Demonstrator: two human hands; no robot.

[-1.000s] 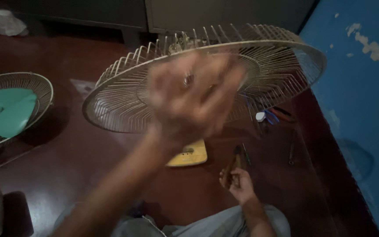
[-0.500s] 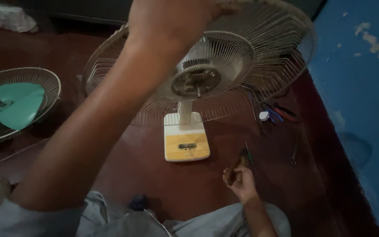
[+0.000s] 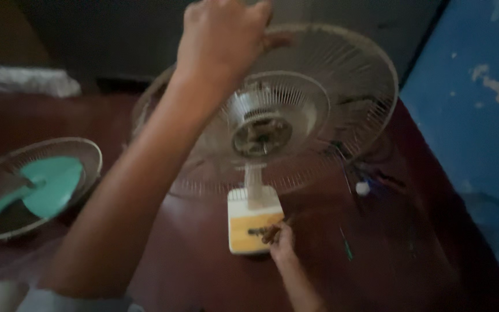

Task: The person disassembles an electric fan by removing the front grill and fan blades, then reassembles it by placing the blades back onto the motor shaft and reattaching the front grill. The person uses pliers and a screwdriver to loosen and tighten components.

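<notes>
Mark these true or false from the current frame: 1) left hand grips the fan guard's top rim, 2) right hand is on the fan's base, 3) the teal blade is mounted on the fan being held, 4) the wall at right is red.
1) True: the left hand holds the top rim of the fan guard.
2) True: the right hand touches the base.
3) False: the teal blade lies in a separate guard on the floor at left.
4) False: the wall is blue.

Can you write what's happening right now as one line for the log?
left hand: grips top rim of round wire fan guard | right hand: touches white-and-yellow fan base | aside: wire guard holding teal fan blade
</notes>
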